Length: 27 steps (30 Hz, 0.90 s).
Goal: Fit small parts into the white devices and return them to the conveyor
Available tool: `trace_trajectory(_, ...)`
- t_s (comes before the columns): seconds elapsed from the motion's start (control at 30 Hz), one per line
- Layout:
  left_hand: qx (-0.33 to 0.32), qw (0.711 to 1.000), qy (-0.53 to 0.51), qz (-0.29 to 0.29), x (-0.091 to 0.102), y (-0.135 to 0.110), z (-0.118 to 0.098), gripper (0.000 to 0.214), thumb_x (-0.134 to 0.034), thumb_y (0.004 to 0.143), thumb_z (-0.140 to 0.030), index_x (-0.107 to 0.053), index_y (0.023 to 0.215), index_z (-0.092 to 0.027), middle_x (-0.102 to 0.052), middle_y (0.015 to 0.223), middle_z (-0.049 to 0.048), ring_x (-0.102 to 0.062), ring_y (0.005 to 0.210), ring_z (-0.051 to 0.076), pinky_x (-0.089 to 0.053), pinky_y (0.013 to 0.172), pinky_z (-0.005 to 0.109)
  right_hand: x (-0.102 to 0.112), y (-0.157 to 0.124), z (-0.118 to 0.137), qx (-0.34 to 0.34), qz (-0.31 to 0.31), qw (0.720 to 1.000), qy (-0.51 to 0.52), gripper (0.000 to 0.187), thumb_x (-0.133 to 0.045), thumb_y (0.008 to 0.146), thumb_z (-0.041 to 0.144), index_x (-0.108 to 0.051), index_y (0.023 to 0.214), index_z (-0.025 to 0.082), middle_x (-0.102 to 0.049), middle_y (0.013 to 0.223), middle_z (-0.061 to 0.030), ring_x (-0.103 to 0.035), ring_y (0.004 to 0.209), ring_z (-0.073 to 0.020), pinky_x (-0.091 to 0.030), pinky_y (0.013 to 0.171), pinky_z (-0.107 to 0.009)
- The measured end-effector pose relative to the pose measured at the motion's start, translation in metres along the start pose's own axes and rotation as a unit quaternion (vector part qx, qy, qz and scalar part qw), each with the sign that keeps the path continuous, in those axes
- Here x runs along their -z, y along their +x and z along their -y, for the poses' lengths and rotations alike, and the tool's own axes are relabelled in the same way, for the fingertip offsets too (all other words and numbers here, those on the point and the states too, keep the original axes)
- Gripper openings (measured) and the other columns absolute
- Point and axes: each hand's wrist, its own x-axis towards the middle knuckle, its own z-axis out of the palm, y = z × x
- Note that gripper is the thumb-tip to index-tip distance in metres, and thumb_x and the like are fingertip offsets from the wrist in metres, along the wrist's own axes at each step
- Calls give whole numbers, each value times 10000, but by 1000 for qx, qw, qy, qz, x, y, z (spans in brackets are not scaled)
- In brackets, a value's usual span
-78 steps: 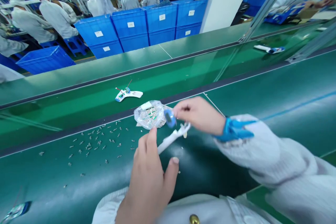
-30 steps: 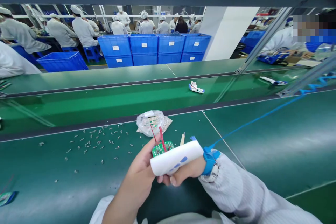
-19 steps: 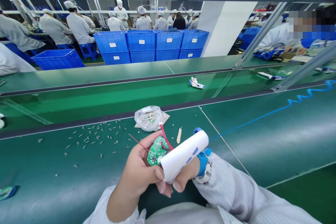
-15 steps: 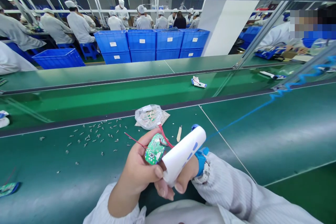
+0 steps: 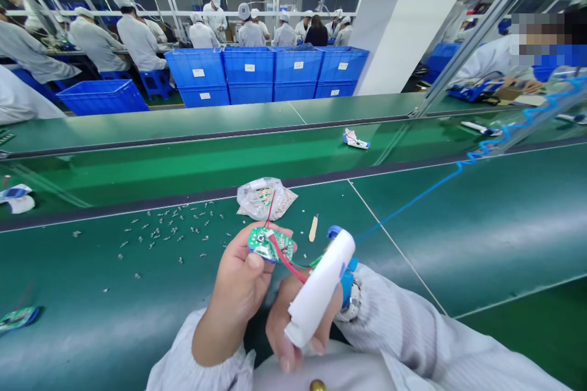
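My left hand (image 5: pixel 245 278) grips a green circuit board (image 5: pixel 270 244) with a blue backing along its lower edge, thumb on the near side. Red wires (image 5: pixel 287 259) run from a white plug on the board towards a white plastic housing (image 5: pixel 323 287) with a blue end. Fingers of my right hand (image 5: pixel 293 311) are closed around that housing, which tilts up to the right and hides part of the hand. A blue wrist strap (image 5: pixel 349 281) circles my right wrist. Beyond my left hand lies a clear plastic bag (image 5: pixel 261 198) of small parts.
Several tiny metal parts (image 5: pixel 174 229) lie scattered on the green bench at left. A small craft knife (image 5: pixel 313 228) rests behind the housing. Past the bench edge, a conveyor belt (image 5: pixel 206 156) carries white assemblies (image 5: pixel 356 139). A coiled blue cord (image 5: pixel 481 149) stretches across the right side.
My left hand has turned the board flatter and drawn it away from the housing, so the red wires show more. The housing has tilted steeper in my right hand. Belt items have shifted rightwards.
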Motion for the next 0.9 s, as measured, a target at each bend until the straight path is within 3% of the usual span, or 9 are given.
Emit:
trace_trajectory(0.07,-6,1000,14,-16,2,0,-3,418,-818,572,-534,-736,822,-208,-703,725,48,-633,573,140,-539,538,225,-2,-4,5,-10,-44,998,-40,519,-871,444,408,-679,822,108,-687,807,-75,-643,840,-203,-502,840,-301)
trace_trajectory(0.13,-17,999,34,-35,5,-1,-7,430,-812,560,-560,-719,754,-188,-646,627,18,-581,508,113,-498,478,196,-5,-14,11,1,-209,973,-101,480,-854,465,374,-694,837,116,-700,847,-68,-641,877,-208,-492,857,-310)
trace_trajectory(0.17,-20,998,49,-45,7,-2,-9,426,-815,559,-554,-707,725,-177,-618,596,7,-556,488,101,-475,456,181,-6,-21,14,17,-328,936,-128,420,-824,513,367,-699,831,122,-701,844,-60,-640,858,-200,-493,840,-312)
trace_trajectory(0.23,-21,994,84,-61,9,-5,-11,394,-830,565,-506,-687,696,-162,-577,557,-9,-525,469,91,-447,439,170,-10,-33,22,57,-537,826,-161,275,-726,635,342,-698,816,136,-692,829,-46,-623,817,-176,-482,811,-314)
trace_trajectory(0.3,-13,990,120,-69,10,-7,-12,336,-831,600,-437,-680,709,-158,-576,562,-7,-529,480,98,-447,451,178,-18,-39,32,94,-651,735,-167,208,-616,727,320,-686,820,148,-674,845,-44,-595,809,-159,-459,801,-311)
trace_trajectory(0.4,-9,983,168,-72,7,-10,-11,287,-824,618,-407,-666,691,-179,-592,573,-12,-536,486,101,-447,458,179,-36,-35,46,134,-672,697,-213,183,-598,742,309,-689,771,153,-663,822,-45,-575,768,-149,-445,752,-294)
trace_trajectory(0.57,-23,960,264,-91,4,-14,-14,209,-844,573,-293,-664,634,-205,-621,553,-23,-569,463,112,-445,436,166,-55,-9,56,106,-638,735,-203,158,-637,680,288,-693,664,142,-636,655,-25,-546,610,-119,-427,579,-243)
trace_trajectory(0.73,-25,935,330,-128,1,-21,-20,203,-837,545,-130,-682,648,-210,-643,605,-35,-597,521,95,-446,498,127,-50,-5,48,116,-644,740,-156,146,-655,642,269,-648,585,135,-593,586,-7,-526,554,-103,-412,526,-218)
trace_trajectory(0.9,11,962,256,-94,6,-17,-14,201,-816,629,-310,-656,654,-191,-598,569,-29,-538,481,94,-428,454,161,-46,-8,47,153,-633,722,-234,146,-643,681,245,-645,586,134,-608,618,-9,-530,583,-96,-424,570,-212)
